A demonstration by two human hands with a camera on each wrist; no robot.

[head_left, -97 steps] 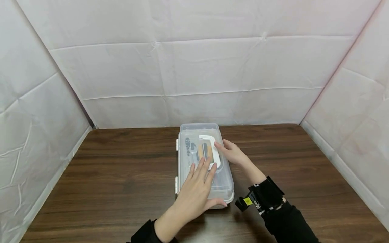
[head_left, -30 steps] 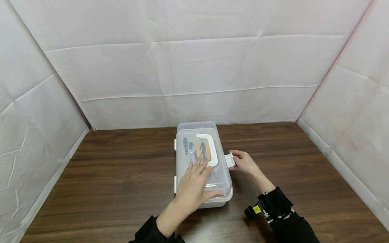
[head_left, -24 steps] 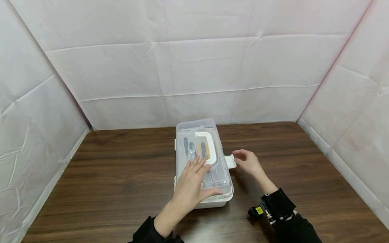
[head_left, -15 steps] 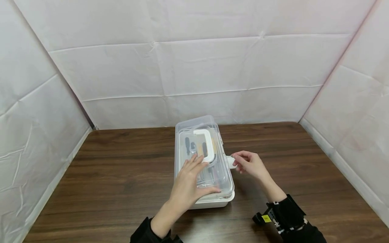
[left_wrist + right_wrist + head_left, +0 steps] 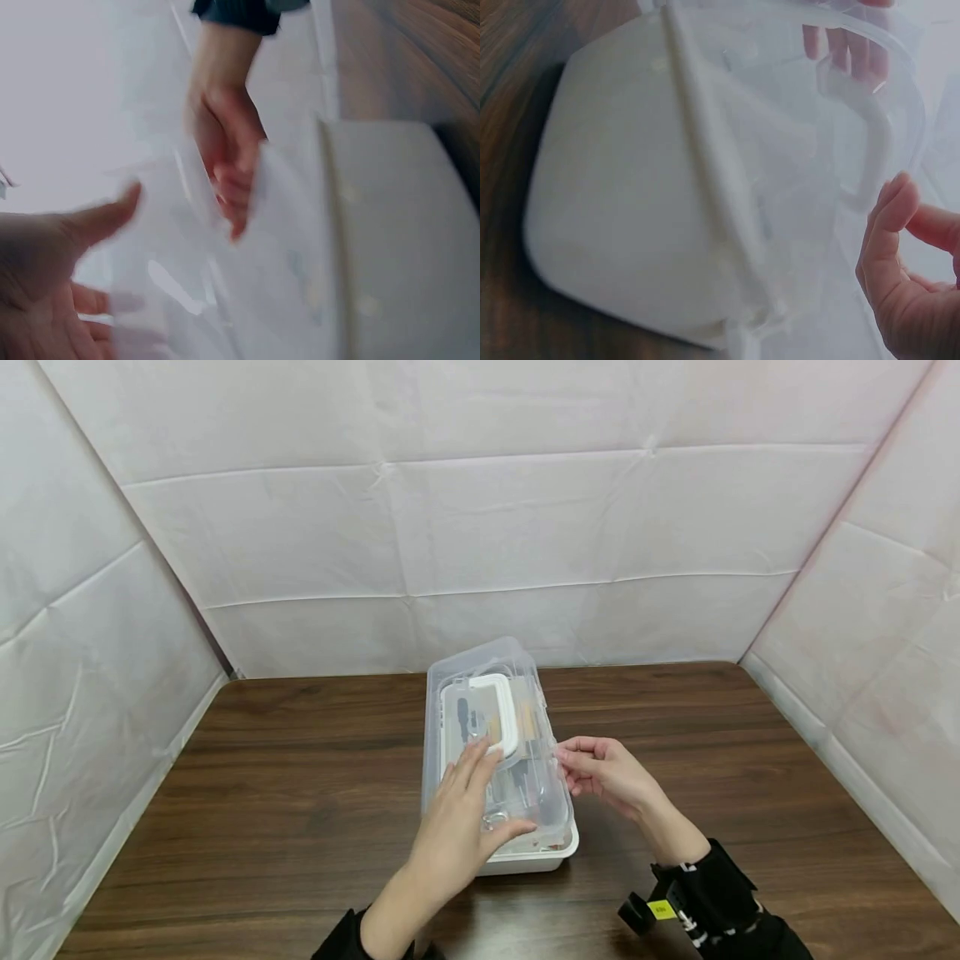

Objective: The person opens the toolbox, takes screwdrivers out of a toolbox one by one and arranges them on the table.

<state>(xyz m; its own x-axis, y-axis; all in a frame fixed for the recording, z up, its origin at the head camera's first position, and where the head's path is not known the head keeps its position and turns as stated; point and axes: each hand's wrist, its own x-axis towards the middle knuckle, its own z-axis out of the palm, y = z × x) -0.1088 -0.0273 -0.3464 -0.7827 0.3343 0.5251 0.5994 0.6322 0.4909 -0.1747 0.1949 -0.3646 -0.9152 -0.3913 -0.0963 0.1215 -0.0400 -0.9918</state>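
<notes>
Two-handed | left hand (image 5: 452, 818): fingers straight over lid (image 5: 528, 772) | right hand (image 5: 606, 772): bent at its edge, grip unclear

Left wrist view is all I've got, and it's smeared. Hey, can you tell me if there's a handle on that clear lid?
Observer: Yes, the head view shows a white handle on top of the lid.
Operator: Okay, and where along the lid is the right hand?
Observer: From the head view, the right hand is at the lid's right long edge, roughly midway along; whether its fingers pinch the edge, I can't tell.
Operator: Anything showing beside the handle?
Observer: In the head view, a slim dark shape shows just left of the handle, too small to name.
</notes>
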